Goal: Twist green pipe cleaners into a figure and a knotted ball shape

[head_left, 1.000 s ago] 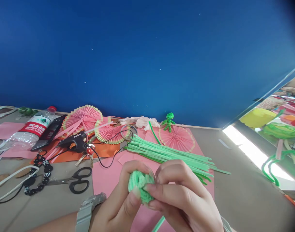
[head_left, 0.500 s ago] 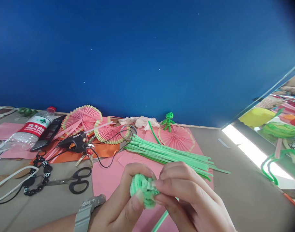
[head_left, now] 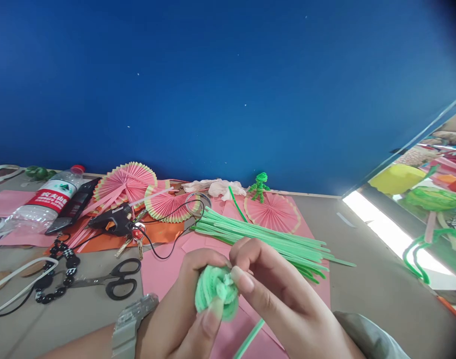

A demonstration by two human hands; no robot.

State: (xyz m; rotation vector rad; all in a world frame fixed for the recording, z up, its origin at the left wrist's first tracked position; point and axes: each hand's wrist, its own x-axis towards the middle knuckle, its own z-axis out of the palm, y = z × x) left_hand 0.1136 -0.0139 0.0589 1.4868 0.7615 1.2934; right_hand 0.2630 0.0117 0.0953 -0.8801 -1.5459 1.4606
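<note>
A light green ball of coiled pipe cleaner (head_left: 207, 286) sits in my left hand (head_left: 171, 311), with the fingers curled behind it and the thumb pressed on its front. My right hand (head_left: 287, 304) has its thumb and bent forefinger pinched at the ball's upper right edge; the exact bit between the fingertips is hidden. Below the hands, a loose green pipe cleaner (head_left: 249, 340) lies over pink paper (head_left: 160, 271). Just beyond them is a bundle of light green pipe cleaners (head_left: 261, 238).
Scissors (head_left: 121, 289), a beaded bracelet (head_left: 71, 262), keys (head_left: 140, 248), a black glue gun (head_left: 113, 219) and a bottle (head_left: 50, 199) lie left. Pleated pink paper fans (head_left: 126, 182) and a green pipe-cleaner figure (head_left: 261, 188) are by the blue panel (head_left: 228, 89).
The ball has turned so its coiled end shows more, and has shifted slightly left. My right hand has rolled over, its thumb now uppermost at the ball's edge.
</note>
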